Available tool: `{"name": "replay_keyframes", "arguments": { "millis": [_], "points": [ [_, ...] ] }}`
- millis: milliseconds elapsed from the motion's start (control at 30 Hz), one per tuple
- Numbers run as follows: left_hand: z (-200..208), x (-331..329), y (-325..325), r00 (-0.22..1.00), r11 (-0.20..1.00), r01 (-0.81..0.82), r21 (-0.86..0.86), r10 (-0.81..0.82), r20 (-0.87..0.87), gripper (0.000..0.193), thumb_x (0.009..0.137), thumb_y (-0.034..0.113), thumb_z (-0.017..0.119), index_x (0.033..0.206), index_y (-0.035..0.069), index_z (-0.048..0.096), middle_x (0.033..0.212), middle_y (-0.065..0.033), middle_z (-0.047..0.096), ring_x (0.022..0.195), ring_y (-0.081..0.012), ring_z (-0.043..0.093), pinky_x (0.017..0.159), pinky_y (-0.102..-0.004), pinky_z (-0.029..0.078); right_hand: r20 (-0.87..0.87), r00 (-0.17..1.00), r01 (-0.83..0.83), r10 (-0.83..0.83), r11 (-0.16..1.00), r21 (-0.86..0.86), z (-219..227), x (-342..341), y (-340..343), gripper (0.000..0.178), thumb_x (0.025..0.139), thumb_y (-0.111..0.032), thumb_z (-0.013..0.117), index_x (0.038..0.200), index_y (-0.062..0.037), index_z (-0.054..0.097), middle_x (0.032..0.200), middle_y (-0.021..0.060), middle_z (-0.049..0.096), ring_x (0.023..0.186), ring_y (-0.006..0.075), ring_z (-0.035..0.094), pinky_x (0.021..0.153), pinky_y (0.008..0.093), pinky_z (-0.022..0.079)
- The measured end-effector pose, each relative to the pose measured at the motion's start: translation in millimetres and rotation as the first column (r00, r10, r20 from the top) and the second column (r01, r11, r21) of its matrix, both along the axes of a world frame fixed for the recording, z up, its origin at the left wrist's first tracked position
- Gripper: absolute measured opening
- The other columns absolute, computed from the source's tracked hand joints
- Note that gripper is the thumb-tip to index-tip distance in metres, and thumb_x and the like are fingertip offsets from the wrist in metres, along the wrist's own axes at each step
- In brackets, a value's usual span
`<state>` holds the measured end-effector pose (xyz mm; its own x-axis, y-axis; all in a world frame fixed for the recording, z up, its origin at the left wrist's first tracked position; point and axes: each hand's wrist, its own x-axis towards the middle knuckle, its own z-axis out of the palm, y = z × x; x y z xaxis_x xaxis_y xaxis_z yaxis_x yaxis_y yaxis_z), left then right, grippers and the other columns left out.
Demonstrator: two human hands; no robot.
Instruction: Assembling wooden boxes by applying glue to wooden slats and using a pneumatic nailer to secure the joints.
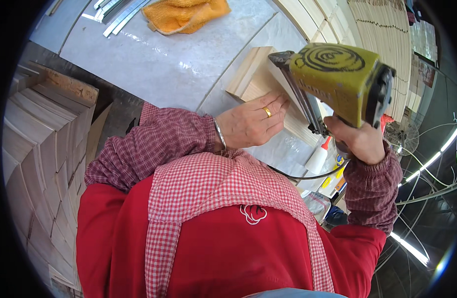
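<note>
A pale wooden workpiece (261, 82), long and boxy, lies at a slant on the bench. My left hand (253, 121), with a ring and a bracelet, is closed over its near side, the fingers bent against the wood. In my right hand (357, 140) is a yellow-green nail gun (332, 79), gripped by its handle. The gun's nose and slim magazine lie over the right side of the workpiece; whether the nose touches the wood I cannot tell. From below the handle a dark hose (308, 177) curves across the bench.
An orange cloth (186, 15) and metal strips (122, 15) lie at the far left of the grey bench (154, 64). A white glue bottle with a red tip (318, 158) stands near the gun. Wooden boards are stacked at left (45, 134) and far right (382, 49).
</note>
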<state>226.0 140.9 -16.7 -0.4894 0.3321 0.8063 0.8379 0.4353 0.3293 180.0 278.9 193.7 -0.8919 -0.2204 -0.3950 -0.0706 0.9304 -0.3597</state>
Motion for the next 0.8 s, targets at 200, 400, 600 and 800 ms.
{"name": "replay_keyframes", "arguments": {
  "millis": [200, 400, 600, 800],
  "points": [
    [-2, 2, 0, 1.000, 0.999, 0.025, 0.023, -0.025, 0.007, 0.016, 0.079, 0.009, 0.050, 0.091, 0.000, 0.056, 0.106, -0.0186, 0.057, 0.103, -0.0279, 0.055, 0.105, -0.0409, 0.039, -0.030, 0.966, -0.255, 0.255, 0.967, 0.012, -2, 2, 7, 0.044, 0.061, -0.001, 0.073, 0.103, 0.0002, 0.059, 0.092, 0.0103, 0.066, 0.077, 0.0214, 0.063, 0.066, 0.0290, 0.050],
    [-4, 0, 1, 1.000, 1.000, 0.027, 0.005, -0.027, -0.011, 0.015, 0.079, 0.009, 0.051, 0.091, 0.001, 0.056, 0.102, -0.0156, 0.058, 0.101, -0.0259, 0.055, 0.105, -0.0402, 0.039, 0.041, 0.999, -0.001, 0.005, 0.996, -0.089, -3, 6, 3, 0.043, 0.061, -0.001, 0.073, 0.102, 0.0003, 0.059, 0.092, 0.0104, 0.066, 0.077, 0.0214, 0.063, 0.066, 0.0291, 0.050],
    [-1, 2, -1, 1.000, 1.000, 0.008, 0.016, -0.008, -0.005, 0.015, 0.079, 0.009, 0.051, 0.091, 0.001, 0.056, 0.100, -0.0140, 0.057, 0.100, -0.0253, 0.055, 0.104, -0.0397, 0.040, -0.082, 0.894, -0.434, 0.440, 0.897, 0.086, -6, 1, 11, 0.043, 0.061, -0.001, 0.074, 0.102, 0.0002, 0.059, 0.091, 0.0105, 0.066, 0.077, 0.0211, 0.063, 0.066, 0.0290, 0.050],
    [-1, 3, -3, 1.000, 0.999, 0.030, 0.020, -0.030, 0.002, 0.015, 0.078, 0.008, 0.052, 0.091, 0.001, 0.056, 0.101, -0.0141, 0.057, 0.099, -0.0253, 0.055, 0.104, -0.0394, 0.040, -0.121, 0.928, -0.360, 0.353, 0.932, -0.042, -11, 8, 12, 0.040, 0.060, -0.004, 0.075, 0.098, -0.0012, 0.061, 0.091, 0.0101, 0.065, 0.075, 0.0220, 0.062, 0.064, 0.0291, 0.049]
  ]
}}
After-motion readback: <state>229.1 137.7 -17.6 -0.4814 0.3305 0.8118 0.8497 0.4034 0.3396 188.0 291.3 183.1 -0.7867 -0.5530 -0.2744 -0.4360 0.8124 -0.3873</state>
